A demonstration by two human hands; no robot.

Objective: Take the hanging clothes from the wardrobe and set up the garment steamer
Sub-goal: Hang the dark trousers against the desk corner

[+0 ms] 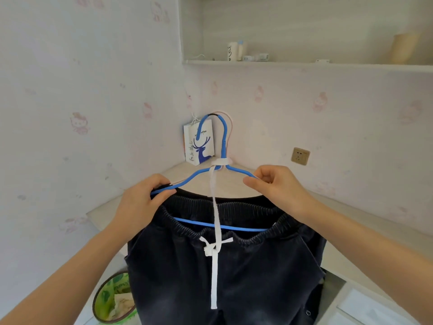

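A blue hanger is held up in front of me with dark trousers hanging from it by their elastic waistband. A white drawstring runs from the hanger's neck down over the trousers. My left hand grips the hanger's left shoulder and the waistband there. My right hand pinches the hanger's right shoulder. A second, pinkish hanger hook shows just behind the blue one. No steamer is in view.
Behind the hanger a white corner desk carries a paper bag with a blue deer. A wall socket sits at the right. A shelf with small items is above. A green-lined bin stands at the lower left.
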